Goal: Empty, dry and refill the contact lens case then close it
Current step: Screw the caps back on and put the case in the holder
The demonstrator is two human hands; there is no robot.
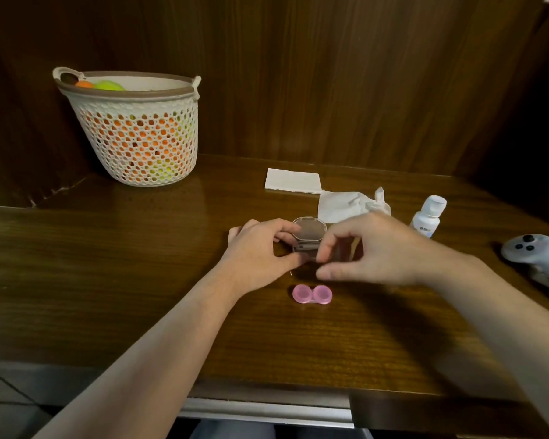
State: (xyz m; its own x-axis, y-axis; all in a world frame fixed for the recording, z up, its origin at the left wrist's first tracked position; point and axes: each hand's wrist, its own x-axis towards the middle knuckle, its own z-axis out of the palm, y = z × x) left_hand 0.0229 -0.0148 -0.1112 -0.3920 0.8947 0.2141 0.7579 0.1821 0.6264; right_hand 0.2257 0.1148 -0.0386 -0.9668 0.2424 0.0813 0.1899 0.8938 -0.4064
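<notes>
Both hands, left [257,251] and right [371,248], pinch the clear box [308,236]; bottle [427,215] label unreadable.

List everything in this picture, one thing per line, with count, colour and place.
basket: one, cream, far left of the table, holding orange and yellow-green balls
folded tissue: one, white, far centre
crumpled tissue: one, white, beside the folded one
bottle: one, white, right of the tissues
clear box: one, transparent, lid open, between the hands
lens case: one, pink, near the hands
controller: one, white, right edge
table: one, dark wood
left hand: holds the clear box
right hand: fingers curled at the clear box
</notes>
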